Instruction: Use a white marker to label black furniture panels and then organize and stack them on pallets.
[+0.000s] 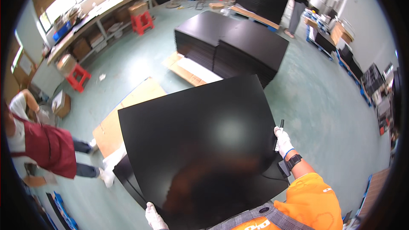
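Observation:
A large glossy black panel [200,132] is in front of me, tilted, its surface reflecting a bright spot and a dark shape. My right hand [283,142], in a white glove, grips the panel's right edge. A thin black pen-like stick [282,123] sticks up beside its fingers; whether the hand holds it too is unclear. My left hand [155,217], also gloved, closes on the panel's lower left edge, its fingertips showing. Beneath the panel's left side, part of another dark panel [128,179] sticks out. A dark watch-like band [293,161] is on my right wrist.
Ahead stand two stacks of black panels [255,44] on a wooden pallet [183,69]. Tan boards [136,100] lie to the left. A person in a maroon apron [47,149] stands close on the left. Red stools [142,22] are near the workbench; another person [301,4] stands far off.

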Motion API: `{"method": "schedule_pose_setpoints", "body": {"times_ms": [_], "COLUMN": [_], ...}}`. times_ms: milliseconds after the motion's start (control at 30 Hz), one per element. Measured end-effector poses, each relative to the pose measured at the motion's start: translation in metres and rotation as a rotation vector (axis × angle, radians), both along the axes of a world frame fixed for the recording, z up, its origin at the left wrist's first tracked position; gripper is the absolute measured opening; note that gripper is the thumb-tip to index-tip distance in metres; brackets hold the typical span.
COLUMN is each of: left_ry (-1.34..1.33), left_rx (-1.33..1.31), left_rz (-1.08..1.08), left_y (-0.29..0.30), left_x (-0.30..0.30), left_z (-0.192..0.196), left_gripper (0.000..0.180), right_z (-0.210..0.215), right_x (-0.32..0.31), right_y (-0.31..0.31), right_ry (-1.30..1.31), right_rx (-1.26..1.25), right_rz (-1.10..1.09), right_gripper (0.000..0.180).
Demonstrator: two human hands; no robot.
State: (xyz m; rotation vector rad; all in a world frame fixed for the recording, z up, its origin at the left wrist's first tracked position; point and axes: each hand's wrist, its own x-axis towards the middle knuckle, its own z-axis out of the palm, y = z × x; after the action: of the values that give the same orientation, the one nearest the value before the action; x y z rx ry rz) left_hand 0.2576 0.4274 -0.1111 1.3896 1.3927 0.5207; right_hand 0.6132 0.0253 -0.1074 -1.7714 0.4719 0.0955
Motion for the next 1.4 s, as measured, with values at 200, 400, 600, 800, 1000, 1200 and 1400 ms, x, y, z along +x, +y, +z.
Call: {"method": "schedule_pose_setpoints", "body": {"times_ms": [200, 400, 600, 800, 1000, 1200, 1400], "left_ry": [0.026, -0.092, -0.04, -0.052, -0.285, -0.213, -0.164], "left_rx": [-0.002, 0.107, 0.278, 0.387, 0.018, 0.295, 0.072], "left_rz": [-0.344, -0.569, -0.919, -1.164, -1.122, -1.265, -1.271], "left_y": [-0.003, 0.015, 0.018, 0.004, -0.051, -0.104, -0.172], "left_x": [0.095, 0.219, 0.337, 0.476, 0.625, 0.713, 0.77], "left_z": [-0.015, 0.04, 0.048, 0.034, 0.015, 0.026, 0.05], "left_gripper": [0.053, 0.051, 0.049, 0.051, 0.053, 0.054, 0.052], "right_z": [-0.042, -0.034, -0.065, -0.017, -0.01, 0.02, 0.012], "right_x": [0.026, 0.024, 0.019, 0.038, 0.077, 0.14, 0.238], "right_y": [-0.076, -0.082, -0.098, -0.135, -0.18, -0.214, -0.287], "right_ry": [-0.061, -0.104, -0.094, -0.11, -0.205, -0.19, -0.194], "right_rx": [0.179, 0.267, 0.18, 0.298, 0.268, 0.21, 0.163], "right_rz": [-0.176, -0.382, -0.644, -0.782, -0.97, -0.974, -0.901], "right_gripper": [0.034, 0.037, 0.051, 0.045, 0.04, 0.045, 0.045]}}
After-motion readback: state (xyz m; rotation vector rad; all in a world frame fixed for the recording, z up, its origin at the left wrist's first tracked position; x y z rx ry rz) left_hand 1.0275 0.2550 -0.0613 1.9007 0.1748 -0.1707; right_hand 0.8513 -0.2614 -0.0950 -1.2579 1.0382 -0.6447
